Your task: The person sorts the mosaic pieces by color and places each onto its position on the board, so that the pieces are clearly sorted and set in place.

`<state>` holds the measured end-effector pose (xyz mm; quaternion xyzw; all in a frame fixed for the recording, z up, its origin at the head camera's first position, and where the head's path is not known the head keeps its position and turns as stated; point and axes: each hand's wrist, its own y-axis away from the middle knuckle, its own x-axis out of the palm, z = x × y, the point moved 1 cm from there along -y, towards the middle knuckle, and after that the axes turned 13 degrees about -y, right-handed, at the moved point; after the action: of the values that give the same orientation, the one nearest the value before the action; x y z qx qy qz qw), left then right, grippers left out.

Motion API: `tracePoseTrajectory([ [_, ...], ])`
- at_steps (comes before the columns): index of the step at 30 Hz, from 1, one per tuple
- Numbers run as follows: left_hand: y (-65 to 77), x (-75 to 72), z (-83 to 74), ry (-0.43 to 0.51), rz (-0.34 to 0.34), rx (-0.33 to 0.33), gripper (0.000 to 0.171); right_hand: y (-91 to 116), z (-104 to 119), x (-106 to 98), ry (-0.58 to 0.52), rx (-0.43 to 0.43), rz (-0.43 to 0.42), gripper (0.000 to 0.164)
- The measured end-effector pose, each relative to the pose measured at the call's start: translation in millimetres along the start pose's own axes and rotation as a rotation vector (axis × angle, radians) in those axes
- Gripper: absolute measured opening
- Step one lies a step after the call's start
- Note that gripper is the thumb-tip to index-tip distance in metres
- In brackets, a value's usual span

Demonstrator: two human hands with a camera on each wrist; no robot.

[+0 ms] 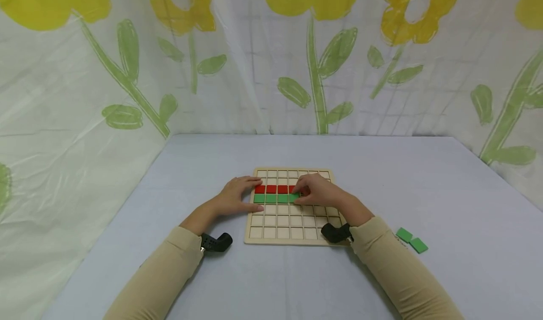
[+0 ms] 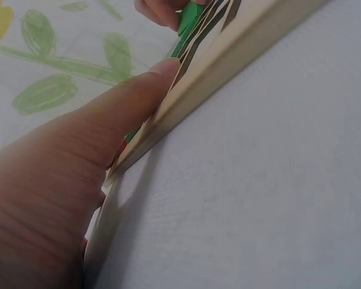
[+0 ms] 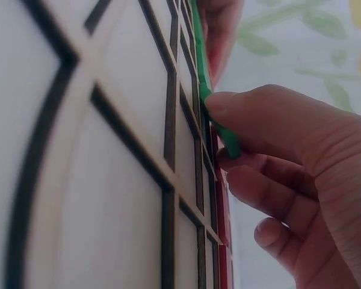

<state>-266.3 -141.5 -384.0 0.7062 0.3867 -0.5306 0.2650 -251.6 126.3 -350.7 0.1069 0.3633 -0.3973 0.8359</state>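
Observation:
A wooden grid board [image 1: 275, 233] lies on the table, with a row of red tiles [image 1: 271, 189] and, just nearer, a row of green tiles [image 1: 270, 198]. My left hand [image 1: 233, 196] rests at the board's left edge, thumb and fingers spread apart; its thumb touches the rim in the left wrist view. Over the middle of the grid, my right hand [image 1: 320, 192] pinches a green tile [image 3: 230, 142] between thumb and fingers. That tile sits tilted at the right end of the green row, and fingers partly cover it in the head view. Some red tiles are hidden behind the right hand.
Two loose green tiles [image 1: 411, 240] lie on the table beside my right forearm. A black wrist device [image 1: 217, 242] hangs under the left cuff, another black device [image 1: 335, 233] over the board's near right corner. A flowered curtain [image 1: 254, 75] stands behind the table.

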Motion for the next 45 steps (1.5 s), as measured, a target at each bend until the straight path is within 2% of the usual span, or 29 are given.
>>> tracePoseTrajectory([
  [13,0.9,0.2,0.2,0.011,-0.001,-0.008,0.079,-1,3,1,0.033,0.017,0.006,0.021],
  [19,0.2,-2.5,-2.4,0.012,0.004,0.010,0.079,2,8,0,0.021,0.027,-0.005,0.022],
  [29,1.5,-4.2,-3.2,0.003,-0.008,0.024,0.077,4,13,-3,0.034,0.051,0.052,0.019],
  [33,1.7,-3.2,-4.2,0.013,-0.009,0.023,0.076,12,18,-7,0.024,0.093,0.086,0.017],
  [38,1.1,-2.3,-4.4,0.002,-0.013,0.025,0.076,26,21,-10,0.049,0.091,0.121,0.018],
  [45,0.9,-2.0,-2.5,-0.012,-0.012,0.024,0.077,42,30,-16,0.104,0.086,0.123,0.020],
])
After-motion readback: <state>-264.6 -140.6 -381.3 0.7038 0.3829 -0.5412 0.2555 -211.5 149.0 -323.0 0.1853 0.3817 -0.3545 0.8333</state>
